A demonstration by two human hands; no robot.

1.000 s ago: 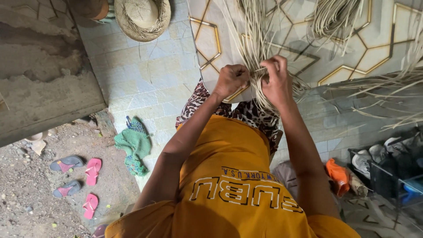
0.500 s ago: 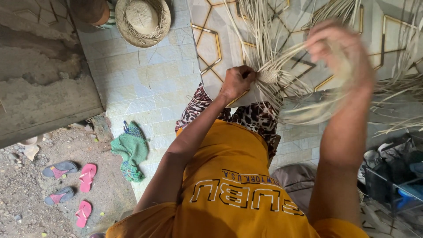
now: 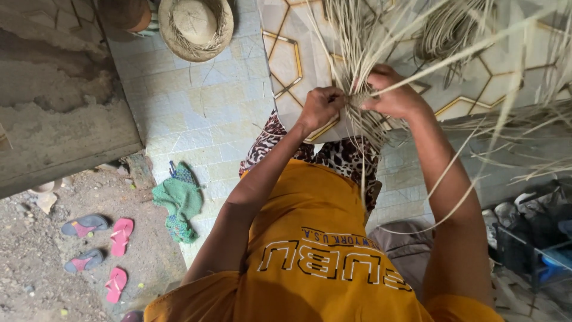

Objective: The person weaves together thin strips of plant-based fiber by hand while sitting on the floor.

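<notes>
1. Nearest the camera: an orange printed shirt (image 3: 322, 262) over a leopard-patterned cloth (image 3: 333, 156) on the lap; both bare forearms reach forward from there.
2. Left hand (image 3: 322, 107): fingers curled and pressed together, pinching the bundle of pale dried palm strips (image 3: 363, 128) where it narrows.
3. Right hand (image 3: 396, 95): fingers folded shut on the same bundle from the other side, knuckles just beside the left; loose strips fan above and trail below.
4. Step, judged: mid-weave, crossing or tightening strands at the gripped point. The next move likely calls for holding tension with one hand while the other picks out a single strip.
5. Further off: tiled floor (image 3: 196, 113), round straw hat (image 3: 195, 27), green knitted cloth (image 3: 179, 200), pink sandals (image 3: 119, 235) on the dirt.
</notes>
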